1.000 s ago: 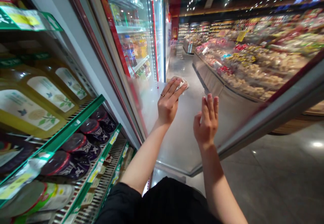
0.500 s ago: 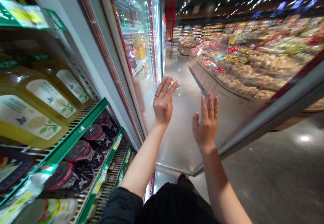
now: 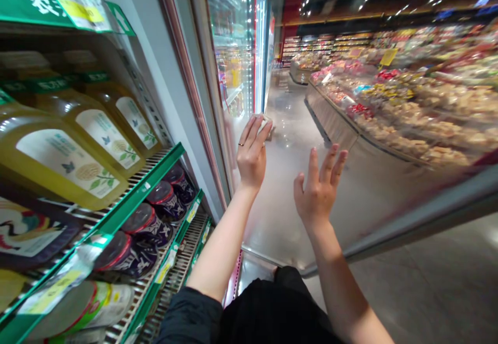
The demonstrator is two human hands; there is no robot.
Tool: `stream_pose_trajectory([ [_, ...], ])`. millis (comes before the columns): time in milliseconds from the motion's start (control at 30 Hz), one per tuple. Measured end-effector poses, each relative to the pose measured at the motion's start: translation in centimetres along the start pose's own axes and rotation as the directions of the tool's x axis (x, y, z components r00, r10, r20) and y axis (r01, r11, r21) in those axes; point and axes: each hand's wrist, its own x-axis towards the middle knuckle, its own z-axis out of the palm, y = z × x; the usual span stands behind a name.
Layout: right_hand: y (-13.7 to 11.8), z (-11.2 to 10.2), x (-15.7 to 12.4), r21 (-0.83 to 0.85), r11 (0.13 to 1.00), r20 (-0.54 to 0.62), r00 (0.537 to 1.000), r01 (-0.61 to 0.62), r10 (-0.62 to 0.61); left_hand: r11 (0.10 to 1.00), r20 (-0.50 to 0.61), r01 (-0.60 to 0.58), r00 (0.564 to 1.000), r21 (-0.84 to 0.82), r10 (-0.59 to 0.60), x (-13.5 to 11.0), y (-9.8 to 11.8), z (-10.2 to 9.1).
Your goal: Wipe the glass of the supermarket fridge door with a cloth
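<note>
Because your left hand [image 3: 252,160] clasps the pale cloth [image 3: 269,126] toward its one o'clock, that's nearer. Your right hand [image 3: 317,196] spreads empty.

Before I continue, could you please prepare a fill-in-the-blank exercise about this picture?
1. The left hand holds a pale crumpled cloth and wears a thin ____.
2. In the picture, the right hand appears ____ (higher/lower) than the left.
3. The large transparent bottles of yellow liquid have ____ labels.

Missing words: ring; lower; white.
</note>
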Motion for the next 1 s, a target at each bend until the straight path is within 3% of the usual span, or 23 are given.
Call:
stream_pose_trajectory([
  [133,0.4,0.6,-0.1,-0.027,0.999,-0.004,1.0,0.024,-0.024,0.989,0.02,-0.13,0.991,0.065,0.129,-0.6,-1.0,-0.2],
  [333,0.0,0.3,0.4,0.052,0.998,0.006,1.0,-0.03,0.029,0.995,-0.067,0.012,0.998,0.094,-0.006,0.5,-3.8,-1.2],
  [400,-0.8,0.1,0.7,0.101,0.995,0.019,1.0,-0.015,0.013,0.996,-0.051,-0.018,0.998,0.091,0.023,0.3,-4.3,-1.4],
  [567,-2.7,1.5,1.4,0.116,0.99,0.174,0.979,0.082,-0.101,0.993,-0.008,-0.085,0.996,0.084,0.086,-0.7,-5.1,-2.2],
  [767,-2.1,2.9,1.4,0.086,0.99,0.151,0.981,0.108,-0.12,0.998,-0.027,-0.008,1.0,0.065,0.009,1.9,-7.4,-2.7],
  [867,-1.7,2.6,1.5,0.1,0.988,0.161,0.977,0.122,-0.137,0.993,-0.025,-0.023,0.999,0.113,0.026,1.6,-7.2,-2.7],
  [1000,-1.5,2.6,1.6,0.115,0.984,0.158,0.976,0.133,-0.15,0.985,-0.1,0.034,0.995,0.17,-0.017,-0.2,-5.6,-2.6],
])
